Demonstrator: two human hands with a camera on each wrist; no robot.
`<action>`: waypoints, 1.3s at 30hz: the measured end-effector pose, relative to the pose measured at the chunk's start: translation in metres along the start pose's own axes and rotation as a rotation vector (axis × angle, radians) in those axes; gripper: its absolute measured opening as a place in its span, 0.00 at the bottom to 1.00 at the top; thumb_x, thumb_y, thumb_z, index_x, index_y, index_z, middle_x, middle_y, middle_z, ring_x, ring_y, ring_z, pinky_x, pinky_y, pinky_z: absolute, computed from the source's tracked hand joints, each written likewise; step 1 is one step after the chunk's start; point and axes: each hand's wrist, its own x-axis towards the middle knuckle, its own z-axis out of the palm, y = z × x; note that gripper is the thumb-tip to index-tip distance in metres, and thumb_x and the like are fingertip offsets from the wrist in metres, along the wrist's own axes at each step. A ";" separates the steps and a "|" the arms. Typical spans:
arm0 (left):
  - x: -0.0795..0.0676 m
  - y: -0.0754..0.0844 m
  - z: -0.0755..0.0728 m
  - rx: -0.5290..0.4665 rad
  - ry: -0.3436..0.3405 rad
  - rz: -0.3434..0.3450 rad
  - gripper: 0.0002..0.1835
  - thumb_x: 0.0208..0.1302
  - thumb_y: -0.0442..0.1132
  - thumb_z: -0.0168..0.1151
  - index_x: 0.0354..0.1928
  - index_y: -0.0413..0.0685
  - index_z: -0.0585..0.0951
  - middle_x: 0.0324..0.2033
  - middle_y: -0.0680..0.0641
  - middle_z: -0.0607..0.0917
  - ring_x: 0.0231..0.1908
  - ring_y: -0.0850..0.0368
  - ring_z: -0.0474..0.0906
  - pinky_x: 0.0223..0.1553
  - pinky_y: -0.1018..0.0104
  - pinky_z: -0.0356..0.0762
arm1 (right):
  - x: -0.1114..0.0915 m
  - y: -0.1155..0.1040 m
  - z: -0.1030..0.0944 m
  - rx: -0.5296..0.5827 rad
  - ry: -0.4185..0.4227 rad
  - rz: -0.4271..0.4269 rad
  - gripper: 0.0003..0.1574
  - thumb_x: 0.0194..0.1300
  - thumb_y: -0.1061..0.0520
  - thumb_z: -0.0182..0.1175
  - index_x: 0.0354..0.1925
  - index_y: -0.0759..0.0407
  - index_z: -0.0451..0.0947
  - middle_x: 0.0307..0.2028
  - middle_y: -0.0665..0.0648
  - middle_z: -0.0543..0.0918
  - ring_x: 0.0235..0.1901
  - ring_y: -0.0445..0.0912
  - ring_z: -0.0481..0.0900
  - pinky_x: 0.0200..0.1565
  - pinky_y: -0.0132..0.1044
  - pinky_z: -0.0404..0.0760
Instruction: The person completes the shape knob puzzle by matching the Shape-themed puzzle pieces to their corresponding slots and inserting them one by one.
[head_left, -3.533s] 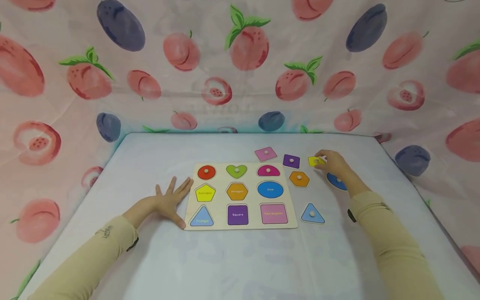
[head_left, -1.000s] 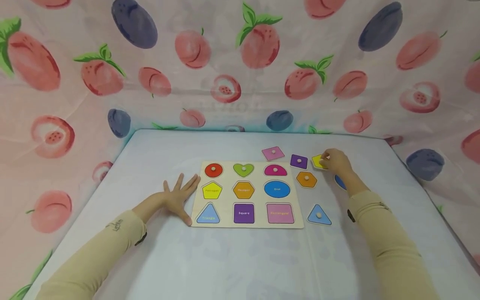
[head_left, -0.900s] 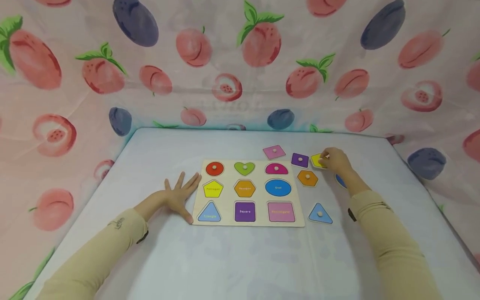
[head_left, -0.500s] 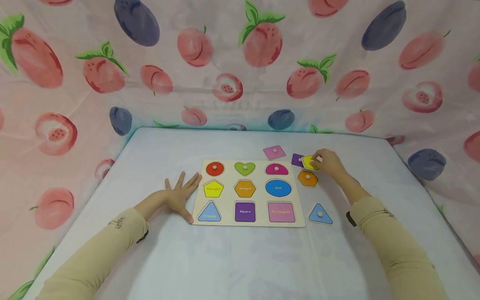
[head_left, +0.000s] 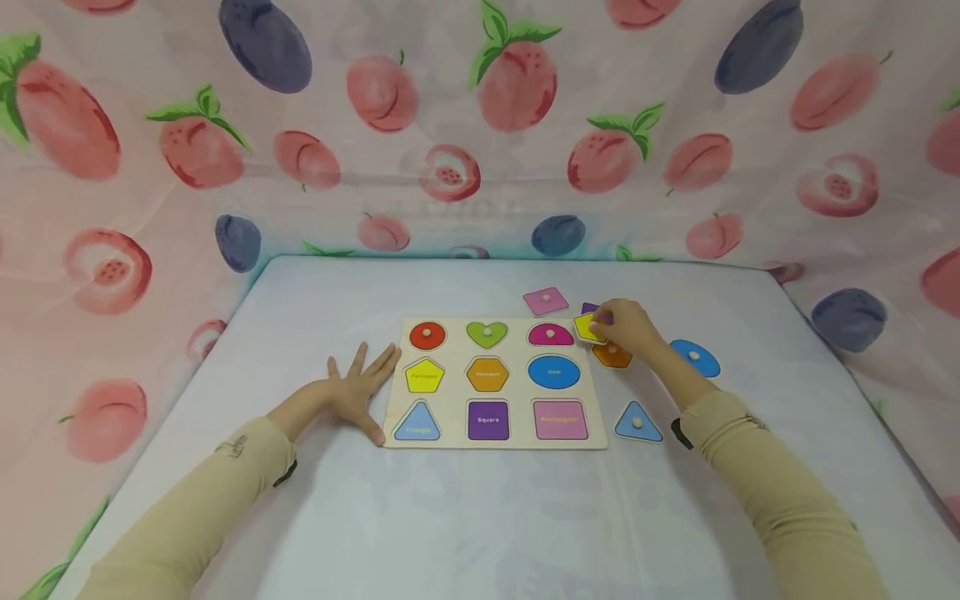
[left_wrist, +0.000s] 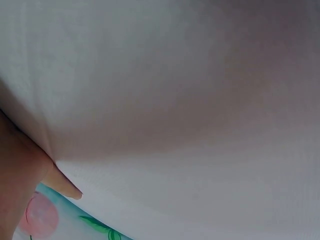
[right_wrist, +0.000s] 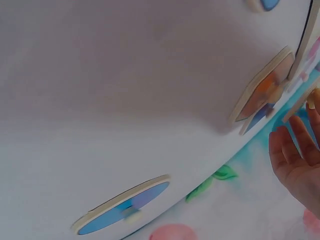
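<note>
My right hand (head_left: 628, 326) pinches the yellow pentagon puzzle piece (head_left: 584, 328) by its knob, close to the board's upper right corner. Beneath and behind it, the orange hexagon piece (head_left: 612, 357) and the purple square piece (head_left: 588, 309) are partly covered. Fingers spread, my left hand (head_left: 356, 395) rests at the left edge of the wooden shape puzzle board (head_left: 457, 408). On that board a red circle (head_left: 427, 336), a green heart (head_left: 487, 334) and a magenta half circle (head_left: 550, 334) show knobs. Its printed yellow pentagon recess (head_left: 424, 376) sits in the middle row's left spot.
Right of the board lie a light blue triangle piece (head_left: 638, 422) and a blue oval piece (head_left: 695, 357). A pink rectangle piece (head_left: 545, 301) lies behind the board. Fruit-print cloth (head_left: 480, 175) rises behind the white-covered table (head_left: 480, 525).
The right hand took the yellow pentagon by its knob, lifted it and carried it left over the purple square to the board's corner. The left hand stays at the board's edge.
</note>
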 end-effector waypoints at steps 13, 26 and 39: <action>-0.002 0.001 0.000 -0.006 0.003 -0.011 0.76 0.31 0.63 0.76 0.73 0.49 0.32 0.73 0.43 0.27 0.68 0.30 0.15 0.52 0.20 0.16 | 0.000 -0.033 0.015 0.051 0.000 -0.115 0.10 0.63 0.60 0.60 0.37 0.68 0.80 0.47 0.69 0.79 0.49 0.61 0.73 0.54 0.52 0.76; -0.002 0.002 0.000 -0.017 0.004 -0.004 0.77 0.31 0.63 0.76 0.73 0.50 0.32 0.73 0.44 0.27 0.68 0.32 0.14 0.53 0.21 0.15 | -0.007 -0.053 0.032 0.042 -0.010 -0.134 0.07 0.63 0.58 0.61 0.34 0.63 0.80 0.45 0.64 0.81 0.51 0.59 0.74 0.59 0.58 0.70; -0.001 0.000 0.000 -0.011 -0.005 -0.025 0.77 0.30 0.64 0.76 0.73 0.54 0.31 0.73 0.46 0.26 0.68 0.34 0.12 0.54 0.23 0.13 | -0.006 -0.073 0.048 0.016 -0.066 -0.252 0.08 0.61 0.57 0.63 0.34 0.62 0.80 0.44 0.63 0.83 0.46 0.55 0.76 0.55 0.50 0.76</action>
